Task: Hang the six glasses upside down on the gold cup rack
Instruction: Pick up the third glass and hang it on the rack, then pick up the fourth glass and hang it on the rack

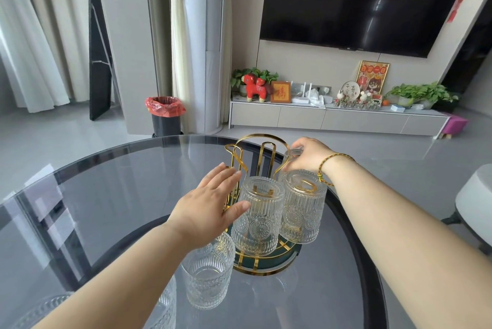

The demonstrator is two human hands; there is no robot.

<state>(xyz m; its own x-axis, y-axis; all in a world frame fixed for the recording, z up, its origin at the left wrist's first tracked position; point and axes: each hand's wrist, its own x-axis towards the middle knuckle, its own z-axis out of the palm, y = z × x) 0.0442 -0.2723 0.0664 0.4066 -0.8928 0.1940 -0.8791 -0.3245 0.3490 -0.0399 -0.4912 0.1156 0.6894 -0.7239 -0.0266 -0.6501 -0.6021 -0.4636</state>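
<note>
The gold cup rack [262,153] stands on a round green-and-gold base at the middle of the glass table [111,185]. Two ribbed clear glasses hang upside down on its near pegs, one on the left [257,219] and one on the right [303,211]. My right hand [306,155] grips a third glass [291,154] at the rack's far right side, mostly hidden by the fingers. My left hand [210,203] is flat with spread fingers against the rack's left side, thumb touching the left hanging glass. An upright glass [207,275] stands under my left wrist; two more show partly at bottom left.
The table's dark rim curves close on the right. Beyond it are a grey floor, a black bin with a red bag [165,113], a low TV cabinet [335,118] with plants and ornaments, and a white stool [476,203] at the right edge.
</note>
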